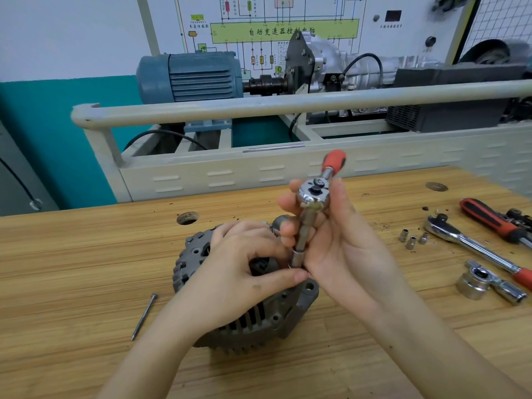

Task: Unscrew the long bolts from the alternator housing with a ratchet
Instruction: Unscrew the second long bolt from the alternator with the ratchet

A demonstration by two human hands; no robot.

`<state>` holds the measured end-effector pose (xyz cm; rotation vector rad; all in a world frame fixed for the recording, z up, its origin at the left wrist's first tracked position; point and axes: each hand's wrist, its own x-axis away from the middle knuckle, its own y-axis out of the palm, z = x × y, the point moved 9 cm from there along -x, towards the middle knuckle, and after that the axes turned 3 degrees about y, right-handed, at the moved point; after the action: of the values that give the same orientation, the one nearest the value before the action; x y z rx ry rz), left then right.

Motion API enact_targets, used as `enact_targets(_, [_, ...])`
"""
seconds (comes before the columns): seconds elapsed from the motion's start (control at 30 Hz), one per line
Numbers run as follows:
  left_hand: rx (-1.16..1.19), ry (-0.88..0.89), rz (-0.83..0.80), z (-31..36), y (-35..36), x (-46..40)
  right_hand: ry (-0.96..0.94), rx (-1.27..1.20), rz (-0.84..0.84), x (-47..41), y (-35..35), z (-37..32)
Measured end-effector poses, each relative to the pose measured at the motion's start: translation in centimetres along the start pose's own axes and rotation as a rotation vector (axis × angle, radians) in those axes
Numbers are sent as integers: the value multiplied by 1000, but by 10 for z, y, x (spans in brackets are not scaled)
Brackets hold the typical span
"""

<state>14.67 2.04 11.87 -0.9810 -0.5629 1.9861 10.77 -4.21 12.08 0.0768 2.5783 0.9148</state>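
The grey alternator housing [259,321] lies on the wooden bench at centre. A small ratchet [315,194] with a red handle stands upright over it, its extension bar and socket [296,259] reaching down to the housing's top edge. My right hand [339,243] grips the ratchet head and the extension bar. My left hand [244,269] rests on the housing, thumb and fingers pinching at the socket's lower end; the bolt there is hidden. One long bolt [144,316] lies loose on the bench to the left of the housing.
To the right lie a larger ratchet [472,246] with a red grip, a red-and-black handled tool [489,218], three small sockets [412,239] and a big socket on an adapter [486,282]. A round hole [187,218] sits in the bench. A cream rail and training rig stand behind.
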Motion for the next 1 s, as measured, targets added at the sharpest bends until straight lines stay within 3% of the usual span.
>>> enact_targets(0.3, [-44, -6, 25, -2, 1, -2, -56, 17, 9, 4, -1, -4])
enact_targets(0.57, [-42, 15, -23, 1, 2, -1, 31, -40, -55, -1, 3, 3])
enact_targets(0.83, [-66, 3, 7, -3, 3, -2, -63, 21, -3, 4, 0, -4])
enact_targets(1.0, [-40, 22, 1, -3, 2, -1, 8, 1, -72, 2, 5, 1])
